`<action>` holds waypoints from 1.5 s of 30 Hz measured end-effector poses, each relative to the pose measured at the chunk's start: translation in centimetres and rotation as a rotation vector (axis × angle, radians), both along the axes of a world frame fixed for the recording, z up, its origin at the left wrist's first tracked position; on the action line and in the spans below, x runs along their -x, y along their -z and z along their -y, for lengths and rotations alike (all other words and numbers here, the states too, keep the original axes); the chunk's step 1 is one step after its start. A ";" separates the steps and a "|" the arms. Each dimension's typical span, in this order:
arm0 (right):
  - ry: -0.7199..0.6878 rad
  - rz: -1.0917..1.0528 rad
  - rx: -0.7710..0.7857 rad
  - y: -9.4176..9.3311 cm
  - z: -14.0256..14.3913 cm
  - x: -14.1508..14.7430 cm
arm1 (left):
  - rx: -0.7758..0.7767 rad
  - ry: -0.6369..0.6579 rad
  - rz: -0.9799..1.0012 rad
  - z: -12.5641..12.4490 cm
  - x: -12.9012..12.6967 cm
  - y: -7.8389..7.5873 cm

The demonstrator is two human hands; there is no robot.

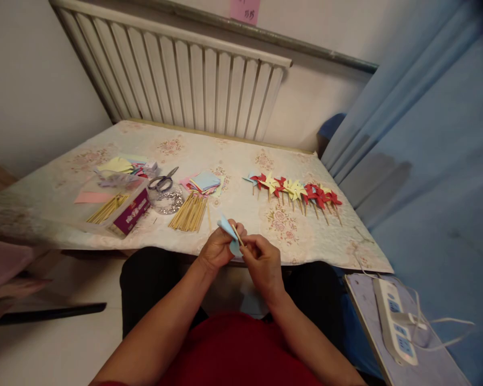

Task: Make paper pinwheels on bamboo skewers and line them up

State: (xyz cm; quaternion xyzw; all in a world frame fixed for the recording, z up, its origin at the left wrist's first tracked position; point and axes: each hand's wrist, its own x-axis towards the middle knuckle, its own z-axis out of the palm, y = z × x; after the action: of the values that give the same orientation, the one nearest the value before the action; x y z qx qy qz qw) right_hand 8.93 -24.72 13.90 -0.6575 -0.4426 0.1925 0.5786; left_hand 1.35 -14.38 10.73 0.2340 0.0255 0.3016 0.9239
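Two hands meet right at the near edge of the table, at about 6 o'clock in the view, and both are busy with one small piece. The left hand is curled closed around a light blue paper, which pokes out of the fist toward 12 o'clock. The right hand pinches a thin wooden stick between thumb and fingertips, fingers mostly folded in, nothing else in it as far as I can tell. The stick's long axis runs roughly from 11 to 5 o'clock, slanting across the paper, with its upper end touching or just beside the blue sheet, so paper and stick sit between the two hands and neither hand is really farther off. Out on the table: a row of finished pinwheels in red and yellow at about 1 o'clock from the hands, a loose bundle of sticks at 11 o'clock, a stack of coloured paper squares just behind that bundle, scissors further left, and a box of sticks at 10 o'clock. A power strip lies off at 4 o'clock.
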 end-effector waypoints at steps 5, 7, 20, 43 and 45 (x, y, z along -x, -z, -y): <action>-0.079 -0.321 0.042 0.0 -0.5 0.0 | 0.011 -0.015 0.007 0.0 -0.1 0.1; -0.097 -0.380 0.026 0.2 -0.6 -0.1 | 0.011 -0.019 0.004 0.0 -0.1 0.1; -0.108 -0.373 0.039 0.4 -0.5 -0.2 | 0.009 -0.005 0.023 -0.1 0.0 0.4; 0.024 0.449 -0.108 0.7 0.4 0.0 | 0.027 -0.029 0.012 0.2 -0.1 0.2; 0.026 0.501 -0.116 0.8 0.4 0.0 | 0.033 -0.032 0.007 0.2 0.0 0.3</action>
State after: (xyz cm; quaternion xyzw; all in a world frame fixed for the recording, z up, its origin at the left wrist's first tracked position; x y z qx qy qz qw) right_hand 8.89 -25.13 13.11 -0.6559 -0.5741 -0.0096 0.4900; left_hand 1.39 -14.58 10.45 0.2171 0.0310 0.3168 0.9228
